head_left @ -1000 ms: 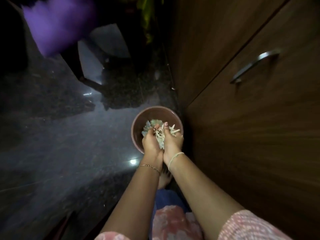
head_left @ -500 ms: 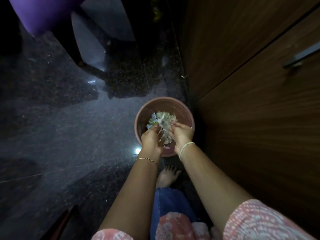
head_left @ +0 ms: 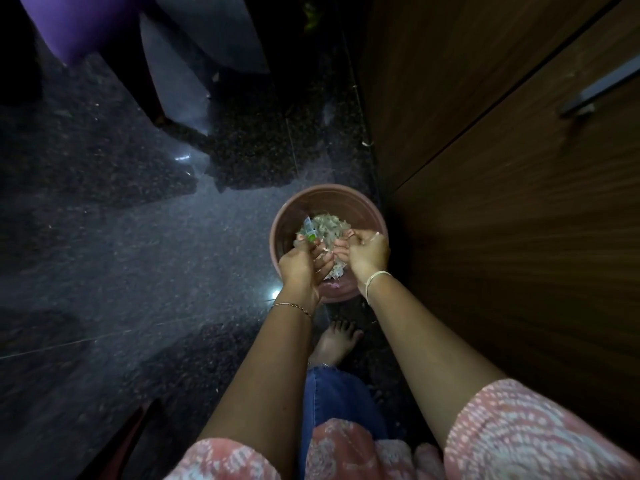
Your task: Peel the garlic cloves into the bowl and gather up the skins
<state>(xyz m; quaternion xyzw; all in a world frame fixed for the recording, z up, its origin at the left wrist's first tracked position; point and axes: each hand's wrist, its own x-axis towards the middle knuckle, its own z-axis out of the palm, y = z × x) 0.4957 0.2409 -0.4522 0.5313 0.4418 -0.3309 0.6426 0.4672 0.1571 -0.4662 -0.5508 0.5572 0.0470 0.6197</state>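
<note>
Nearest: pink patterned sleeves [head_left: 519, 431], a knee in blue jeans [head_left: 332, 393], one bare foot [head_left: 337, 341] planted on the dark speckled floor [head_left: 138, 271]. The person is bending low over their work.

Both forearms reach down and forward. Thin gold bracelet [head_left: 291, 305] on the left wrist, pale thread band [head_left: 377, 277] on the right.

Left hand [head_left: 301, 268] and right hand [head_left: 369, 252] are close together over the near half of the bowl [head_left: 278, 233], fingers curled inward, each clutching part of one clump of garlic skins [head_left: 329, 223]. The loose papery pile continues past the fingertips into the middle of the bowl. A small green-and-white scrap [head_left: 309, 230] sits among the skins, just beyond the left hand (what it is I cannot tell).

The bowl is round and pinkish-brown, on the floor at its right edge, just beside the wooden cabinet [head_left: 519, 237]. A bright spot of reflected light [head_left: 275, 294] lies on the floor by the bowl's near-left side.

Farther off: a metal handle [head_left: 599, 91] on the cabinet front, a dark furniture leg [head_left: 152, 91], and something purple [head_left: 79, 22] at the far left.
</note>
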